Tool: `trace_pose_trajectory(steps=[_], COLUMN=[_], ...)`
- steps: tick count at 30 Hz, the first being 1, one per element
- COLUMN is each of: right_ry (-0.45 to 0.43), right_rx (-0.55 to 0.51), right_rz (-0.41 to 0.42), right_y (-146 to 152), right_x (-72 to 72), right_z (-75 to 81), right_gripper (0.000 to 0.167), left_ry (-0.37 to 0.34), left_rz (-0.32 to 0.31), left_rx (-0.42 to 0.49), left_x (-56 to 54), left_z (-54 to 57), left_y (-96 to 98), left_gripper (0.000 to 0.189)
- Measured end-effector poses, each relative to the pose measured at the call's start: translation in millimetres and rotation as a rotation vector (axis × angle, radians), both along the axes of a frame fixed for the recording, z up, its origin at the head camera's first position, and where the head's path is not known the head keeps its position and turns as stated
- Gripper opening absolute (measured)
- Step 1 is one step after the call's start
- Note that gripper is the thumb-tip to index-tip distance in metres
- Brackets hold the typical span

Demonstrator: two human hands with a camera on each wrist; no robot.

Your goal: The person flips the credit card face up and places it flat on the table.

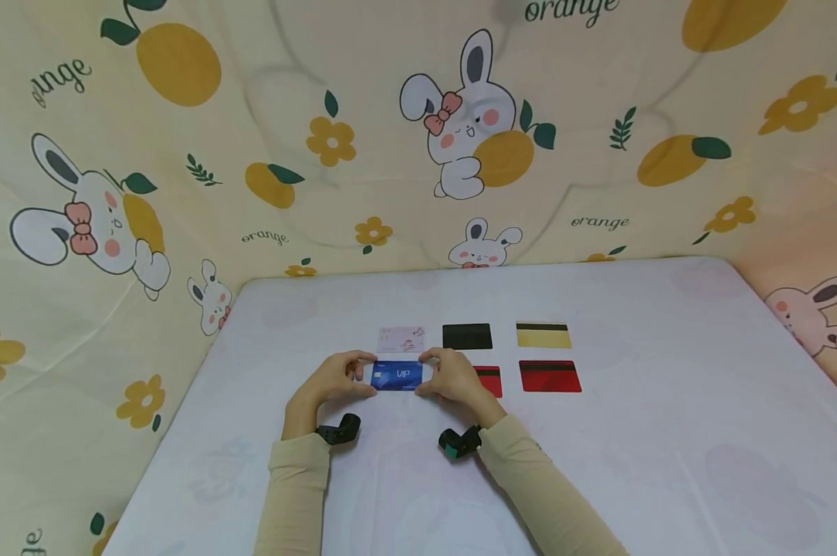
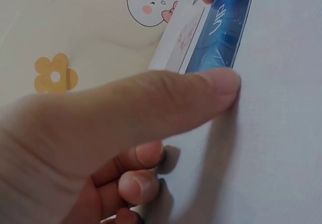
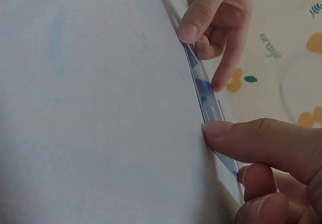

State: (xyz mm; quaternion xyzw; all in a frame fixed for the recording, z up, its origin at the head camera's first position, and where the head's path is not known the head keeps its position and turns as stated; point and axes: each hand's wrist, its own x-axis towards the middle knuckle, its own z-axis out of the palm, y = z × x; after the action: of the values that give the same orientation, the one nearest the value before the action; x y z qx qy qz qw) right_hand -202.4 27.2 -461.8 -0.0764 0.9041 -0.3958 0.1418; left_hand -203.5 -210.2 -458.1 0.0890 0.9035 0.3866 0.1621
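A blue card (image 1: 398, 376) marked VIP lies flat, close over the table, with its long side facing the person. My left hand (image 1: 330, 380) pinches its left end, thumb at the near edge and index finger at the far edge. At the opposite end my right hand (image 1: 458, 378) grips it the same way. In the left wrist view, the left thumb (image 2: 201, 85) covers a near corner of the card. The right wrist view shows the card (image 3: 204, 88) nearly edge-on between both hands. A red card (image 1: 491, 381) is partly hidden behind the right hand.
Just beyond the blue card is a pale pink patterned card (image 1: 401, 339). To its right are a black card (image 1: 467, 336) and a gold card (image 1: 543, 335) with a dark stripe. Another red card (image 1: 550, 377) lies farther right on the white-covered table (image 1: 641, 455).
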Motion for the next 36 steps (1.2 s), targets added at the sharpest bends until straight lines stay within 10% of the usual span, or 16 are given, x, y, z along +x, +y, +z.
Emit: trace_pose_trajectory(steps=[20, 36], right_ry=[-0.031, -0.007], right_rx=[-0.081, -0.217], right_rz=[-0.012, 0.040], right_y=[7, 39], right_x=[-1.1, -14.8], right_z=[6.4, 2.6], right_gripper=[0.051, 0.050], left_ry=[0.037, 0.173], left_rz=[-0.010, -0.111], left_rx=[-0.023, 0.028], left_x=[-1.4, -17.9], left_z=[5.5, 8.8], left_y=[4.1, 45.2], left_gripper=[0.058, 0.039])
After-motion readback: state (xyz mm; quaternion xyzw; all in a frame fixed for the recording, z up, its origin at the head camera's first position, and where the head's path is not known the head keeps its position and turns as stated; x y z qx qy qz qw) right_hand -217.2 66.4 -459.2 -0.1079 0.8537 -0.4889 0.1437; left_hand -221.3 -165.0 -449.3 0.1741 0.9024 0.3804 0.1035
